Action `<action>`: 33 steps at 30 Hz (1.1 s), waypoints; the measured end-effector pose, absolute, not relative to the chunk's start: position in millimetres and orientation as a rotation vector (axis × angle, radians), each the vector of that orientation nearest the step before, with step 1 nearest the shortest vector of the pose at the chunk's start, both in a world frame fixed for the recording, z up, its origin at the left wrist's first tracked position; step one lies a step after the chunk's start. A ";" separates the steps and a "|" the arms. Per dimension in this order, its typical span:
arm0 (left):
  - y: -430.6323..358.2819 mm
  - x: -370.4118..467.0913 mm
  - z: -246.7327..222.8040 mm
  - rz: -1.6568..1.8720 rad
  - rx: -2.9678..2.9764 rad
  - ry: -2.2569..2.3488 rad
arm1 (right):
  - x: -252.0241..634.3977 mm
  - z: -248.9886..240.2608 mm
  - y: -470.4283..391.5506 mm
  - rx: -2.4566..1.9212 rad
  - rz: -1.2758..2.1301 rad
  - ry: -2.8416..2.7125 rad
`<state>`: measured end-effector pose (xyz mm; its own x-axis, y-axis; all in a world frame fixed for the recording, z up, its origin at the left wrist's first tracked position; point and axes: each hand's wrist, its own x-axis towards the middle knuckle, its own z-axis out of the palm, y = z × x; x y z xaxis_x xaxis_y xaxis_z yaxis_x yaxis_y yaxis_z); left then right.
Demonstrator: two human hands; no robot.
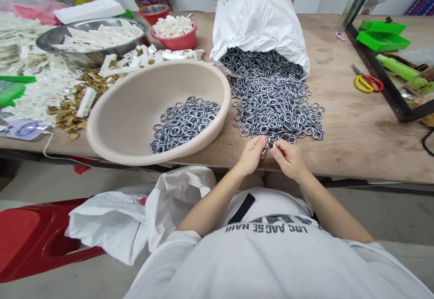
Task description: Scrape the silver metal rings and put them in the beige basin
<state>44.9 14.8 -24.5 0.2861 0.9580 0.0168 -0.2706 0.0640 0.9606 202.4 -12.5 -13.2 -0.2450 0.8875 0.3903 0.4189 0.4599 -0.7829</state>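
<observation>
My left hand (251,154) pinches a small metal ring (264,150) at the table's front edge. Close beside it, my right hand (288,158) is closed on a small dark piece (270,145) that touches the ring. Just beyond my hands lies a heap of grey metal rings (276,105), spilling from the mouth of a white sack (259,19). To the left, a large beige basin (118,109) holds more such rings (190,120) on its right side.
Left of the basin are a steel bowl (91,57) of white pieces, a red bowl (179,41) and scattered brown and white parts. Scissors (368,83), green trays (383,40) and a black metal frame (376,71) stand at right. A red stool (27,240) is below left.
</observation>
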 end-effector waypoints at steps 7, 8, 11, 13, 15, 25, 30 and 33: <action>17.0 44.6 -27.3 1.070 1.092 0.813 | 203.8 -17.5 -12.4 -1.074 0.606 -1.877; 17.1 44.8 -27.6 1.067 1.089 0.815 | 204.2 -17.9 -12.3 -1.070 0.607 -1.875; 17.8 45.5 -28.1 1.053 1.095 0.833 | 204.8 -18.6 -12.7 -1.060 0.611 -1.856; 18.2 45.7 -28.1 1.051 1.104 0.839 | 204.8 -18.4 -13.2 -1.065 0.613 -1.853; 18.2 44.9 -27.3 1.047 1.111 0.841 | 204.6 -18.0 -13.2 -1.076 0.625 -1.867; 15.8 43.1 -20.7 1.097 1.105 0.839 | 205.6 -15.5 -6.0 -1.267 0.666 -1.590; 16.2 49.4 -20.3 1.216 1.062 0.905 | 193.3 -17.1 -15.1 -1.300 0.733 -1.595; 13.9 49.0 -21.4 1.235 1.099 0.921 | 183.5 -20.4 -13.3 -1.303 0.902 -1.526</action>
<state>49.0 13.9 -21.4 0.1274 0.9912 0.0372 -0.2475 -0.0046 0.9689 183.5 -13.3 -20.4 -0.0310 0.9840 0.1753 0.3211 0.1759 -0.9306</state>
